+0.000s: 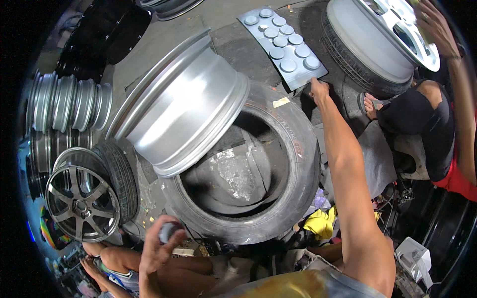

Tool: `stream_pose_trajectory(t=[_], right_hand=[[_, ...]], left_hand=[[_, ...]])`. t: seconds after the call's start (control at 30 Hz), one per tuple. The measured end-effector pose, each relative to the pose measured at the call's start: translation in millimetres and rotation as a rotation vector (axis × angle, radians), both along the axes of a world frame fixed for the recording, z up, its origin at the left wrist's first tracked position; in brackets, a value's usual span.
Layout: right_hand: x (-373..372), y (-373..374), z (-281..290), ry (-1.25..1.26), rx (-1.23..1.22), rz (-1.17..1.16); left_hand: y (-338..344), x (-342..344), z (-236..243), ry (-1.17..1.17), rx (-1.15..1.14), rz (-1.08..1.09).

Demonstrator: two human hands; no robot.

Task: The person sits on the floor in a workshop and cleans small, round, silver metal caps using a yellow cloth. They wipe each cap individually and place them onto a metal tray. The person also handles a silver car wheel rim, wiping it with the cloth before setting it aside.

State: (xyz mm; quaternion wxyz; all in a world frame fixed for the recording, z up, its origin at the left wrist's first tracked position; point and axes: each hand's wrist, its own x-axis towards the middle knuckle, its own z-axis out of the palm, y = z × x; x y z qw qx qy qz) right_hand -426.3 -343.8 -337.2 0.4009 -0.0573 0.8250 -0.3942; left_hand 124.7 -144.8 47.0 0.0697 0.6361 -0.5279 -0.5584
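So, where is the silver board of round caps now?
In the head view, the silver board is at upper centre-right, its near end at the right grip, left of the white-spoked wheel.

We see strong glare streaking the silver rim (186,107) and whitening the wheel (372,39) at upper right, with softer sheen on the grey sheet (300,80). Shadow darkens the hollow of the tyre (304,164). Fisheye distortion bends our view toward black corners, where a co-worker's hand (437,27) looks blurred.
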Motion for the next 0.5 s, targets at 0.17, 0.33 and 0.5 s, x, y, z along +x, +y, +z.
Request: stream_pose_trajectory(t=[0.17,0.33,0.5], right_hand=[[0,28,-12,-0.022,-0.275,-0.161],[-47,31,-43,1.001,-0.276,0.483],[-64,0,-20,0.828,0.071,0.301]], left_hand=[[-35,-69,-15,-0.037,0.002,-0.505],[-45,-117,-67,0.171,-0.139,-0.443],[-30,-144,-115,0.110,-0.298,-0.767]])
